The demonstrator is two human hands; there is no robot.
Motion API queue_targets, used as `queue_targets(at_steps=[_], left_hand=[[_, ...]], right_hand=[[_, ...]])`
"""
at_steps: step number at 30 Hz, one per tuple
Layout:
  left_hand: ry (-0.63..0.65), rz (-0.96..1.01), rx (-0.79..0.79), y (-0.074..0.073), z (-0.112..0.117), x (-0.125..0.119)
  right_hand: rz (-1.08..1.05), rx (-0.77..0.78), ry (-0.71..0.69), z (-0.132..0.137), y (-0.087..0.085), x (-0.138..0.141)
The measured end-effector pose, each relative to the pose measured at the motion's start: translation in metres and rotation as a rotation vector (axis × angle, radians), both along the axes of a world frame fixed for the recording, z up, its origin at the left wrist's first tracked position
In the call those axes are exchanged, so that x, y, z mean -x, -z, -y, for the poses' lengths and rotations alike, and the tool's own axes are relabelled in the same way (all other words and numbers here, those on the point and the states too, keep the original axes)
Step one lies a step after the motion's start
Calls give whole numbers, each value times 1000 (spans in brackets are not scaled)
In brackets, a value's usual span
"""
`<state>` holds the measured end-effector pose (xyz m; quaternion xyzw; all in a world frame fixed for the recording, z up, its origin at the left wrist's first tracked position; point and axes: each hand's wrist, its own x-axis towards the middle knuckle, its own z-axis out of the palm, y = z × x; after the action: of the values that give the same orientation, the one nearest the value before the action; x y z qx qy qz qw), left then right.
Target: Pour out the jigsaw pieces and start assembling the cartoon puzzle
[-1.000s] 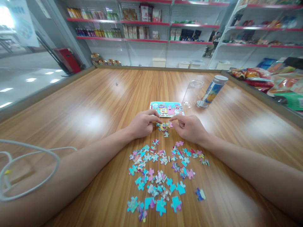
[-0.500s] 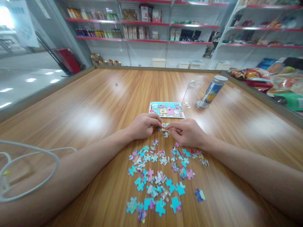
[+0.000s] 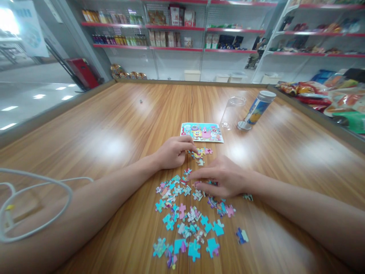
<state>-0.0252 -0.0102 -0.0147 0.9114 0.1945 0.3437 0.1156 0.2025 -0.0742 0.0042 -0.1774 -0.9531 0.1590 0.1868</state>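
Observation:
My left hand (image 3: pixel 172 153) rests on the wooden table (image 3: pixel 114 125), its fingers curled and its fingertips touching a small joined cluster of puzzle pieces (image 3: pixel 201 153). My right hand (image 3: pixel 221 179) lies over the upper edge of the heap of loose puzzle pieces (image 3: pixel 191 213), fingers stretched toward the left and touching pieces there. A printed picture card (image 3: pixel 202 132) lies flat just beyond the cluster.
A clear plastic tube (image 3: pixel 232 111) and a capped printed tube (image 3: pixel 258 108) stand at the back right. A white cable (image 3: pixel 37 198) loops at the left. Snack bags (image 3: pixel 327 95) are piled on the right edge. Store shelves (image 3: pixel 176 26) line the far wall.
My right hand has left the joined cluster and come back toward me onto the loose pieces, fingers now spread. My left hand has stayed at the cluster.

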Motion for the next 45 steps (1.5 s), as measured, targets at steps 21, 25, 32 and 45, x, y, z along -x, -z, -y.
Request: queue_targets(at_steps=[21, 25, 32, 45], left_hand=[[-8, -30, -5, -1, 0, 0], [-3, -22, -4, 0, 0, 0], [3, 14, -16, 0, 0, -2], [-24, -14, -1, 0, 0, -1]], right_hand=[[26, -55, -53, 11, 1, 5], [-11, -118, -63, 14, -1, 9], [21, -136, -267, 20, -10, 18], [108, -38, -311, 23, -11, 18]])
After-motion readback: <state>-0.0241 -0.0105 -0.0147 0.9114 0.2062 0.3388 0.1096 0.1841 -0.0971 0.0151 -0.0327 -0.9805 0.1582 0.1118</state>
